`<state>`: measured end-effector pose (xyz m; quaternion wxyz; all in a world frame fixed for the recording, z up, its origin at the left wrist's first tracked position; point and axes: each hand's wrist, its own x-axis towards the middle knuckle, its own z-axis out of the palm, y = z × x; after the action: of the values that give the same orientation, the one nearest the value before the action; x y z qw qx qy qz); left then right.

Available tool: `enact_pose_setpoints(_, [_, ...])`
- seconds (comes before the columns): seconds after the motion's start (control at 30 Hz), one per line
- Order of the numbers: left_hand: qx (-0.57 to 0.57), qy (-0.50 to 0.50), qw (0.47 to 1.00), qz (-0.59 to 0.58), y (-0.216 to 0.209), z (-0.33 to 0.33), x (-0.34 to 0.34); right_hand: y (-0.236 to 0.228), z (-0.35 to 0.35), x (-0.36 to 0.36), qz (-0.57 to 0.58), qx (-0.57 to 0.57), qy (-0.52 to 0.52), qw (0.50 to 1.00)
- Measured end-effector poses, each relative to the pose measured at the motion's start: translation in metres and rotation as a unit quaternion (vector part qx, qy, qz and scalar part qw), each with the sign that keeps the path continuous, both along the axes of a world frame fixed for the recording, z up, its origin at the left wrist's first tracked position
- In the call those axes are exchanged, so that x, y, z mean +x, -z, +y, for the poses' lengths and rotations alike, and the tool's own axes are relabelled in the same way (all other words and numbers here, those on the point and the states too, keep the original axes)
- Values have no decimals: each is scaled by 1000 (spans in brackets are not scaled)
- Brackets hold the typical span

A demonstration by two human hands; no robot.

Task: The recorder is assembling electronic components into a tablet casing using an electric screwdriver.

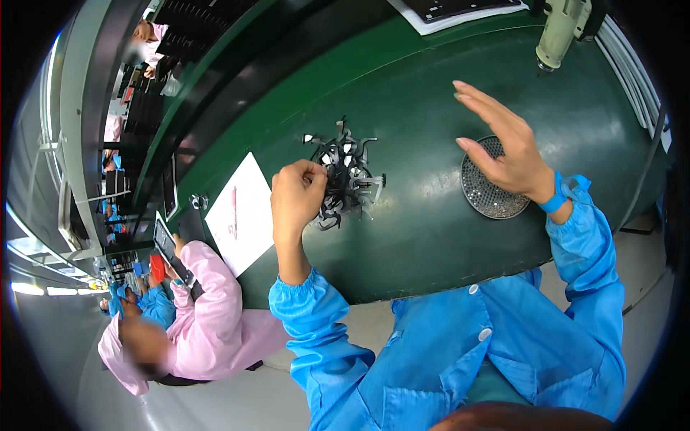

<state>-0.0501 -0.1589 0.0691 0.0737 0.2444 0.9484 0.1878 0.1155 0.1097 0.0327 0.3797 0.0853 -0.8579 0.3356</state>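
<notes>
My left hand (296, 199) is closed at the left side of a heap of small black and silver clip-like parts (346, 169). Its fingers are curled together against the edge of the heap, and what they pinch, if anything, is hidden. My right hand (507, 147) hovers at the right with fingers stretched out, thumb apart and nothing in it. Below it, partly covered by the palm, lies a round dish (496, 194) with a perforated-looking grey surface, filled with tiny pieces too small to name. A blue band circles my right wrist.
All this rests on a green tabletop (417, 237). Left of the heap lie white paper (248, 215) and a pink pen (234, 208). A pale green power screwdriver (560, 36) hangs at the far right, near a white-edged black tray (460, 8). A co-worker in pink (215, 316) sits at left.
</notes>
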Motion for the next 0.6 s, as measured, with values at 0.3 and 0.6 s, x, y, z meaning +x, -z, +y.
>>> enact_pose_setpoints(0.3, [456,27,818,-350,0,-3,3,-3,-7,0,-75,-82,-45,993])
enact_pose_setpoints(0.6, [386,183,842,-328,-15,57,47,-10,-35,1,-163,-209,-158,951])
